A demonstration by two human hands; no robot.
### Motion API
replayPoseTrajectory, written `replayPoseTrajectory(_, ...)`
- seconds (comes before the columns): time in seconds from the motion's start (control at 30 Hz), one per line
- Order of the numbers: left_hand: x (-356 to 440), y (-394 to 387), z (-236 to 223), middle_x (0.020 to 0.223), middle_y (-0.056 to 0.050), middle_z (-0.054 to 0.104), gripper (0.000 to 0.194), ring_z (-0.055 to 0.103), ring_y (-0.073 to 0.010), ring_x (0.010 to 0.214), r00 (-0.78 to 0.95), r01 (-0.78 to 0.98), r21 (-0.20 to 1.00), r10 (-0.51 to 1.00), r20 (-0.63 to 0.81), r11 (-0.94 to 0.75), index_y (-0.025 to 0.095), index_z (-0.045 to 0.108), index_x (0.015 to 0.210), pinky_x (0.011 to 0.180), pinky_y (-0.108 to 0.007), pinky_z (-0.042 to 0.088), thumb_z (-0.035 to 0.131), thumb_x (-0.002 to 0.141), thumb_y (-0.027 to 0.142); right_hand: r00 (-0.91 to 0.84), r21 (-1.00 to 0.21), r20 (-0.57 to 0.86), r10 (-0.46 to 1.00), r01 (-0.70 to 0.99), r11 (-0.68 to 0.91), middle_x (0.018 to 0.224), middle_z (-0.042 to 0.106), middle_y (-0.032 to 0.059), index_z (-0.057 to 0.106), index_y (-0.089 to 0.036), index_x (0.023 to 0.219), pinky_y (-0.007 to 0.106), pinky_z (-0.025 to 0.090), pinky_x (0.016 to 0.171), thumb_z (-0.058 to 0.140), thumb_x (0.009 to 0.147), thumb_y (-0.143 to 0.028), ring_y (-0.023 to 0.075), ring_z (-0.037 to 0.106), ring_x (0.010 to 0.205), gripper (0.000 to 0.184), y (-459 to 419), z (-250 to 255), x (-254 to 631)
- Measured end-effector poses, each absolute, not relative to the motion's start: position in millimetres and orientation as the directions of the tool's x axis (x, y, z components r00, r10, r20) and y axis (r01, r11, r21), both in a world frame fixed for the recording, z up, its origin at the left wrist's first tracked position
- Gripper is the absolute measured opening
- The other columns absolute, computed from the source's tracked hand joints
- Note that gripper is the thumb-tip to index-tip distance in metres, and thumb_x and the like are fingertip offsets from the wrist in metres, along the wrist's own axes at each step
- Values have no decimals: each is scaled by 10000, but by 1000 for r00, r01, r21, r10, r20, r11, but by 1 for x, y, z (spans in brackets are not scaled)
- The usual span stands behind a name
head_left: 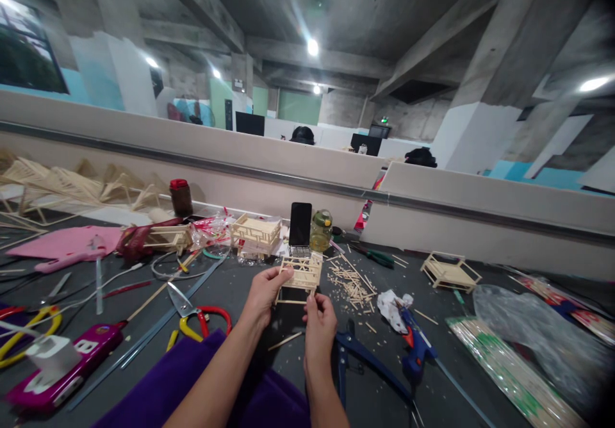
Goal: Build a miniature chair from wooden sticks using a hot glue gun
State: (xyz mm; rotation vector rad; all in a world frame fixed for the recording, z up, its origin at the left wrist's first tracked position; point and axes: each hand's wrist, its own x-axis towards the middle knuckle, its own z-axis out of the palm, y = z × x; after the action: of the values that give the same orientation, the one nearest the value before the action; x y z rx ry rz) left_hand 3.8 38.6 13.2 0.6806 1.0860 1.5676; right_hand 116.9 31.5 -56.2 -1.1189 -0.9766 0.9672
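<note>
Over the dark table, my left hand [265,290] is closed on the left side of a small wooden stick frame [303,273], with the thumb on top. My right hand [319,318] pinches the lower right corner of the same frame, its fingers curled. The frame is a light model built of thin sticks, with rails and short legs. Just to the right of it lies a pile of short cut sticks [353,282]. Below my right hand is a pair of blue-handled cutters [369,354]. A single loose stick [285,341] lies between my forearms.
A phone [300,224] stands upright behind my hands, beside a green-lidded bottle [321,230]. Another stick model [256,232] is left of it, one more [450,270] far right. A blue glue gun [417,348], red-yellow scissors [196,316] and a purple power strip [72,364] lie around.
</note>
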Motion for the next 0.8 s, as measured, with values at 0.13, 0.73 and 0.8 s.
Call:
replayPoseTrajectory(0.13,4,38,14,638,-53,725,364,661,-176,558,-269,-439,898,957,-109,-21,134,738,751,582,-265,499,870,507,371,278,-980,127,952,-111,163,738,647,31,631,-155,889,249,464,560,594,791,-542,163,594,640,401,32,-57,116)
replayPoseTrajectory(0.73,3,38,15,636,-47,721,374,641,-148,568,-295,-411,911,950,-101,-31,126,745,752,575,-230,492,870,500,372,272,-982,129,954,-99,161,718,631,18,622,-150,890,254,459,567,580,791,-541,160,575,633,405,31,-56,116)
replayPoseTrajectory(0.8,3,38,15,635,-46,721,371,639,-147,567,-295,-412,910,951,-99,-33,126,745,754,571,-229,490,869,504,371,275,-982,132,952,-96,164,715,630,17,623,-152,888,255,457,560,581,789,-545,158,569,622,408,31,-56,117)
